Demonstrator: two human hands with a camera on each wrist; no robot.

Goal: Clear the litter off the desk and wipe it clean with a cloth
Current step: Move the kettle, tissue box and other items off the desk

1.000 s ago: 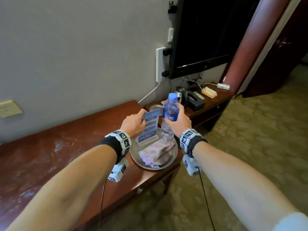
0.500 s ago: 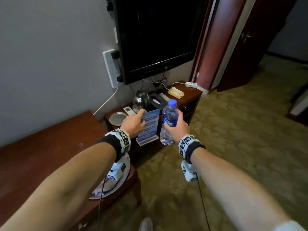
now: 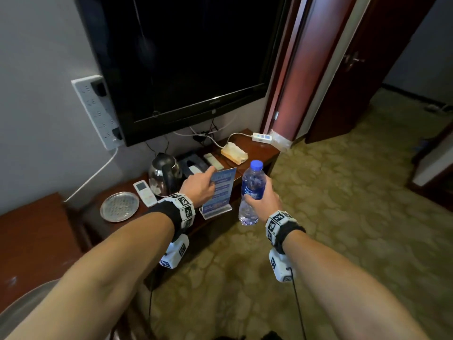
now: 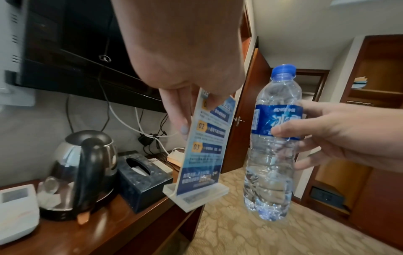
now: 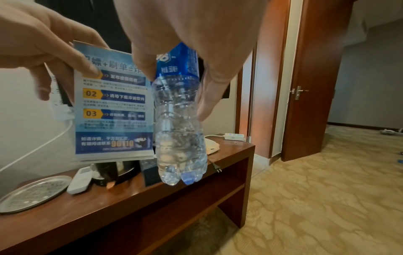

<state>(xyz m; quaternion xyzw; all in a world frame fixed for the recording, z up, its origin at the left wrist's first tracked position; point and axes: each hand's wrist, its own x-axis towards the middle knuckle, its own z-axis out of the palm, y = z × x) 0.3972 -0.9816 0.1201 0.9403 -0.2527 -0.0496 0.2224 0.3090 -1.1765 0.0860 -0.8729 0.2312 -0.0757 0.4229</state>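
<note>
The water bottle and the blue sign card in its clear acrylic stand had travelled on from where they were half a second before: then they were level with the near end of the low side table, with the desk and its tray still broad in the lower left; now they hung in the air over the table's front edge, beside the kettle, and only a corner of the desk showed at the left. A second before, both had still been at the tray on the desk.

The right hand was wrapped round the bottle's blue label, thumb on one side and fingers on the other, holding it upright with the cap on top. The left hand pinched the card's upper edge between thumb and fingers, the stand hanging slightly tilted. Both forearms reached forward, roughly parallel, wrists level.

Bottle and card were close together, not touching. On the table lay a round metal tray, a white remote, a dark tissue box and a white power strip, under the wall-mounted television.
</note>
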